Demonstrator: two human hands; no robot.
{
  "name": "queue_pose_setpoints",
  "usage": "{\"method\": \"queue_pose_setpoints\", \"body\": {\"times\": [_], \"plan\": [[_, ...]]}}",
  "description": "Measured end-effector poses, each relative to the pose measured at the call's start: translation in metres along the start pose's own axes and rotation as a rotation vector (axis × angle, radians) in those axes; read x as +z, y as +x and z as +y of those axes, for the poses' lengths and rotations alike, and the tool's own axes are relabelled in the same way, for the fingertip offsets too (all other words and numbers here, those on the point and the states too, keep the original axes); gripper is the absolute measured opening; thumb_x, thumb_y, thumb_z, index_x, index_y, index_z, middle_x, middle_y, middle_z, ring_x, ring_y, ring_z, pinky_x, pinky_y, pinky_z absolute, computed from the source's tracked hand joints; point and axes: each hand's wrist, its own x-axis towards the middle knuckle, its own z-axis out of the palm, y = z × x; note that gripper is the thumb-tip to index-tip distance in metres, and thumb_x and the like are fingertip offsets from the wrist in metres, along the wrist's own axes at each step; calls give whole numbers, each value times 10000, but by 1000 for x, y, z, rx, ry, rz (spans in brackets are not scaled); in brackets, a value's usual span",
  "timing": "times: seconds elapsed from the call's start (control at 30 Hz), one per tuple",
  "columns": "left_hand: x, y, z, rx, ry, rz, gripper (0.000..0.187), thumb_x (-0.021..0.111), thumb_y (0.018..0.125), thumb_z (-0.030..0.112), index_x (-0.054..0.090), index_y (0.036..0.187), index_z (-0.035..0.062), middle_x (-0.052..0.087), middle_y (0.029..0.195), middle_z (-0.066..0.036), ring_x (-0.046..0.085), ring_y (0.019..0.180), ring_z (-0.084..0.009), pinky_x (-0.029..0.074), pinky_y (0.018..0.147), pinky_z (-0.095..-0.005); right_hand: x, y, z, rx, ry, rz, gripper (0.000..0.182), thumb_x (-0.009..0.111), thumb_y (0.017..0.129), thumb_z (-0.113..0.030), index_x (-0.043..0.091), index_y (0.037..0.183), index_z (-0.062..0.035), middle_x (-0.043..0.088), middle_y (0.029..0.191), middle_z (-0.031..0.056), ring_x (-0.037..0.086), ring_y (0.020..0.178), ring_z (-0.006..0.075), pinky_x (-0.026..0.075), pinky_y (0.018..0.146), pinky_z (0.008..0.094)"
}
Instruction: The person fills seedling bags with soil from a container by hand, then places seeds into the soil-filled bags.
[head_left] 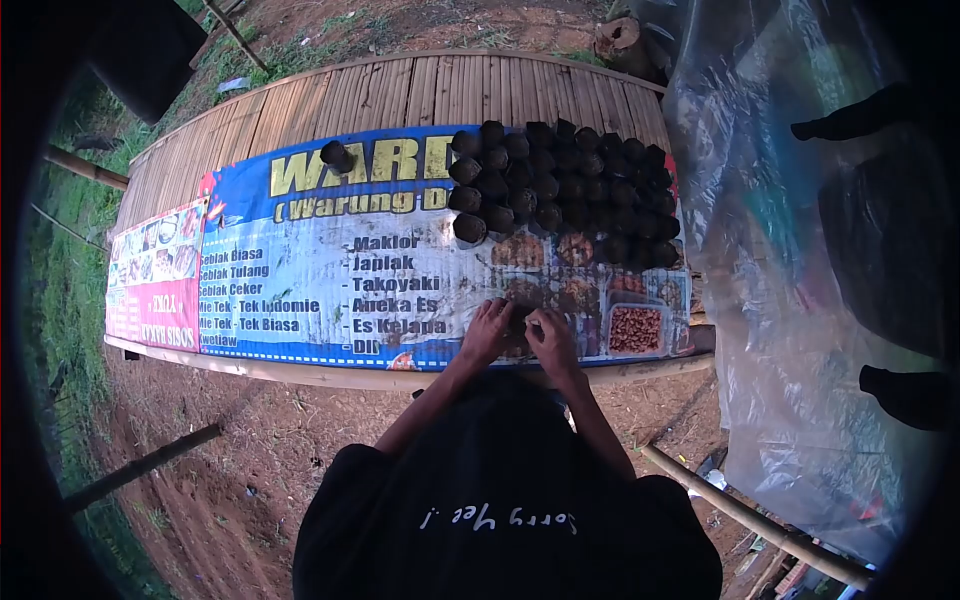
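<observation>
A: What are the hands doing?

B: The left hand (487, 330) and right hand (551, 338) sit close together at the near edge of the printed banner (300, 270), fingers curled around something small and dark (520, 322) between them. Whether they grip it or only touch it, I cannot tell; the fingers hide most of it.

A: And the dark shapes farther back?

B: Rows of small black planting bags (560, 185), packed side by side on the banner's far right. One lone bag (337, 155) stands well apart to the left.

A: What's under the banner?

B: A bamboo-slat platform (400, 90). On the right a clear plastic sheet (790, 250) blurs whatever lies behind it.
</observation>
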Motion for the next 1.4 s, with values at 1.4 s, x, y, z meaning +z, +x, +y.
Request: {"method": "queue_pose_setpoints", "body": {"times": [1.4], "plan": [[-1, -5, -7, 22, 10, 32, 641, 730, 670, 150, 469, 1250, 77, 501, 1144, -156, 486, 1042, -365, 414, 902, -438, -40, 34, 38, 243, 167, 325, 141, 621, 791, -82, 532, 878, -16, 600, 859, 167, 597, 816, 345, 484, 731, 418]]}}
